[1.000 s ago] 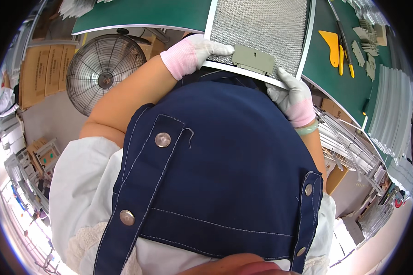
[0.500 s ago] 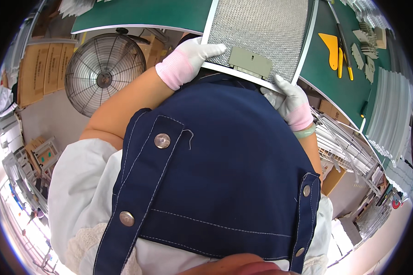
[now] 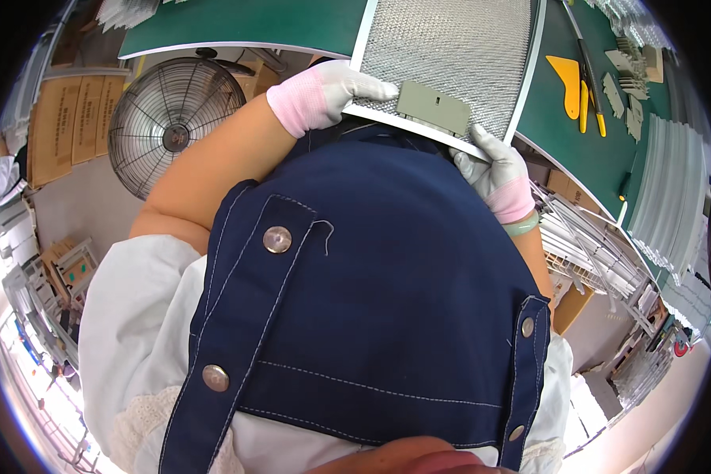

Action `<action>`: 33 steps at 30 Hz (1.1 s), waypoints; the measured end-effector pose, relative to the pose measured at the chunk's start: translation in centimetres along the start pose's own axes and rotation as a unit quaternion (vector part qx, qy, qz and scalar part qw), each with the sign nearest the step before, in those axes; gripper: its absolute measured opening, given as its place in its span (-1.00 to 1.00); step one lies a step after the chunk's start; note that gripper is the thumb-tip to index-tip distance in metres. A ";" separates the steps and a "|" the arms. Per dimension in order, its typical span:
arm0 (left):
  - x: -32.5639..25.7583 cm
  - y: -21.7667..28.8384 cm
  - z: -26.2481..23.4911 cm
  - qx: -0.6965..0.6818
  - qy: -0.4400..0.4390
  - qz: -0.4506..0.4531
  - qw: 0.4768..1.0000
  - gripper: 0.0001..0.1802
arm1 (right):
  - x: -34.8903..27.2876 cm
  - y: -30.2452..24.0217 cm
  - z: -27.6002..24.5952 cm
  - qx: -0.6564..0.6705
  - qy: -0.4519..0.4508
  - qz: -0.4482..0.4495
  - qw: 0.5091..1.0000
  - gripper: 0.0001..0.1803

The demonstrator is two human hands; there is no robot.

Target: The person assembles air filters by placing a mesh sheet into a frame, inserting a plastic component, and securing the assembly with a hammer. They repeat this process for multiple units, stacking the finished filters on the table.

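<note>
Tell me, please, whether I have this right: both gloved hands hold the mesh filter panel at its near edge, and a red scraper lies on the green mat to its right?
Not quite: in the head view the scraper is yellow, not red. The left hand and right hand do hold the mesh filter panel at its near edge, and the scraper lies on the green mat.

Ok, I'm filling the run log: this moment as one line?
left hand: grips mesh filter panel near edge | right hand: holds its lower right corner | panel: on green mat | yellow scraper: untouched

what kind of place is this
Most likely a factory assembly workshop. A green workbench mat holds a metal mesh filter panel, gripped by gloved left hand and right hand; an industrial floor fan and stacked cardboard boxes stand nearby.
</note>
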State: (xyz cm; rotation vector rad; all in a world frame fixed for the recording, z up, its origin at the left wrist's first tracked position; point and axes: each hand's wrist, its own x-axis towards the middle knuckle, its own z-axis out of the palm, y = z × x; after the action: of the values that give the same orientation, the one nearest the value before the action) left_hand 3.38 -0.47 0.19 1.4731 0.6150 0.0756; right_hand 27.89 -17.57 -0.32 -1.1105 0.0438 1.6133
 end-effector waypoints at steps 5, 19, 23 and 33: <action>-0.6 0.2 1.8 -0.182 0.096 -0.038 0.978 -0.63 | -0.8 0.1 -0.1 -0.022 0.040 -0.078 0.996 -0.67; -2.6 1.4 1.5 -0.029 0.124 -0.040 0.991 -0.42 | -1.1 -1.0 -0.3 -0.197 0.060 -0.234 0.950 -0.62; -1.7 1.6 -0.2 -0.024 0.164 -0.034 0.986 -0.48 | -1.8 -0.8 1.1 -0.185 -0.066 -0.194 0.961 -0.53; 1.7 5.8 -4.9 0.031 0.207 0.064 0.976 -0.50 | -2.4 -0.8 1.8 -0.192 -0.143 -0.143 0.960 -0.38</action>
State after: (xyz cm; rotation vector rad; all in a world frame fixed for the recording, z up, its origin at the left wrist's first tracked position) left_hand 4.53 5.37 5.22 1.5687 0.8635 0.4764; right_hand 27.25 -18.04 2.68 -1.1001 -0.6167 1.5359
